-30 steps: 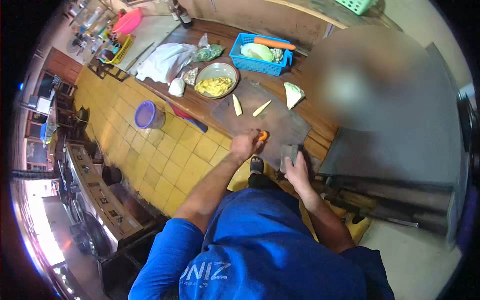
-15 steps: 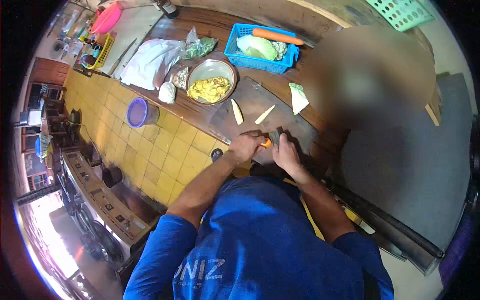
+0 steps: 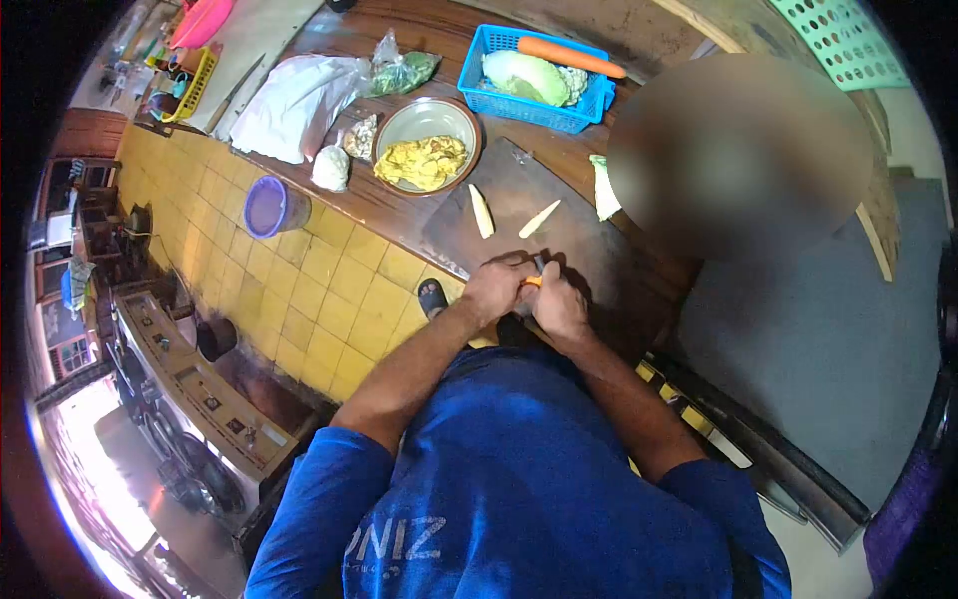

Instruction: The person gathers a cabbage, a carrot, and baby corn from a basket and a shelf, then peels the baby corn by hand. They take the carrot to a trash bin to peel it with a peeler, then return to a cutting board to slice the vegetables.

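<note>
My left hand (image 3: 497, 290) is closed around a short orange piece that looks like a carrot (image 3: 532, 281), mostly hidden by the fingers. My right hand (image 3: 560, 304) presses close beside it, wrapped on a knife (image 3: 540, 264) of which only a bit of dark grey blade shows. Both hands are over the near edge of a dark cutting board (image 3: 454, 235). Two pale yellow baby corn pieces, one on the left (image 3: 481, 212) and one on the right (image 3: 540, 219), lie apart on the board beyond my hands.
A bowl of yellow food (image 3: 469, 122) stands beyond the board, near a white plastic bag (image 3: 294, 105). A blue basket (image 3: 544, 119) holds a carrot, cabbage and cauliflower. A cabbage wedge (image 3: 603, 190) lies at right. A purple bucket (image 3: 299, 210) stands on the floor.
My hands have come closer together, and my right hand has turned so less of the blade and the orange piece shows. The view has shifted slightly.
</note>
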`<state>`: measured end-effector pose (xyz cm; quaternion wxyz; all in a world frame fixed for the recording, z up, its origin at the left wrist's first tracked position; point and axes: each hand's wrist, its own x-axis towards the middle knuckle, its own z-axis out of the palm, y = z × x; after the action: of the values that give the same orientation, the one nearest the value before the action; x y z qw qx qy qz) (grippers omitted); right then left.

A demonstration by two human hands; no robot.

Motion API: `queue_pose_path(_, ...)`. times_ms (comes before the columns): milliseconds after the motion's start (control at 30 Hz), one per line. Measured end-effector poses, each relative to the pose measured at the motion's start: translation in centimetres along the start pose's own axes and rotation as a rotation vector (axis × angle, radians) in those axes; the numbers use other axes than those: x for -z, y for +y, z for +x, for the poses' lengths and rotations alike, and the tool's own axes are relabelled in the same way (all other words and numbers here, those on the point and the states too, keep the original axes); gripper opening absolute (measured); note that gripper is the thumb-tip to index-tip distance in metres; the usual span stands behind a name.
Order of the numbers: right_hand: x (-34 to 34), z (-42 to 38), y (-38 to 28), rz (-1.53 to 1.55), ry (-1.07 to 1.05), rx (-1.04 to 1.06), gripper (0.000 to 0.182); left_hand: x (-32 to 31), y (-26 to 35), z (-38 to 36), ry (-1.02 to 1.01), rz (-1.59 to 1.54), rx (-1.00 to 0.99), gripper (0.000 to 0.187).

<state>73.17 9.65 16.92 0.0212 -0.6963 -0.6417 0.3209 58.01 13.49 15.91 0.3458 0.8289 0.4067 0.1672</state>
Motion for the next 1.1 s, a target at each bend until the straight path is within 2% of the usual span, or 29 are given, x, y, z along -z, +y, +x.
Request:
queue_pose_path(133,0.4,1.3,1.6,0.106,-0.037,-0.119,0.031,-0.1,0.6,-0.3,-0.035,0.047,0.069,0.028)
queue_pose_path(233,-0.7,2.2,4.8,0.189,0.242,-0.006,0.033,0.1,0.8,-0.4,0.002,0.051,0.027,0.029)
queue_pose_path(367,1.9,0.7,3.2,0.147,0.216,-0.006,0.03,-0.4,0.1,-0.3,0.008,0.056,0.006,0.023)
queue_pose_path(433,2.2,-0.4,1.7,0.119,0.145,0.088,0.025,-0.7,0.0,-0.3,0.016,0.059,0.007,0.022)
queue_pose_path(467,2.5,-0.8,0.8,0.086,0.068,0.064,0.024,-0.6,0.0,-0.3,-0.002,0.052,0.009,0.022)
queue_pose_path(667,0.7,-0.6,0.7,0.081,0.018,0.093,0.028,-0.9,-0.3,-0.5,-0.007,0.024,0.045,0.022)
queue_pose_path(733,1.1,-0.7,0.2,0.099,-0.016,0.038,0.028,-0.9,0.0,-0.7,0.002,0.009,0.058,0.022)
queue_pose_path(833,0.2,-0.3,0.4,0.114,0.01,0.036,0.029,-0.7,0.1,-0.8,-0.006,0.006,0.083,0.023)
queue_pose_path(933,0.3,0.4,0.1,0.052,-0.015,0.068,0.032,-0.7,0.1,-0.9,0.083,0.01,0.019,0.024)
queue_pose_path(1000,1.1,0.8,0.5,0.168,0.014,-0.068,0.036,-0.7,0.0,-0.9,0.026,-0.031,0.033,0.022)
queue_pose_path(1067,-0.9,1.7,2.7,0.124,0.149,0.037,0.034,-0.6,0.1,-0.8,0.036,-0.005,0.035,0.021)
queue_pose_path(1100,-0.5,1.6,2.3,0.124,0.147,0.042,0.034,-0.6,0.1,-0.8,0.034,0.019,0.04,0.02)
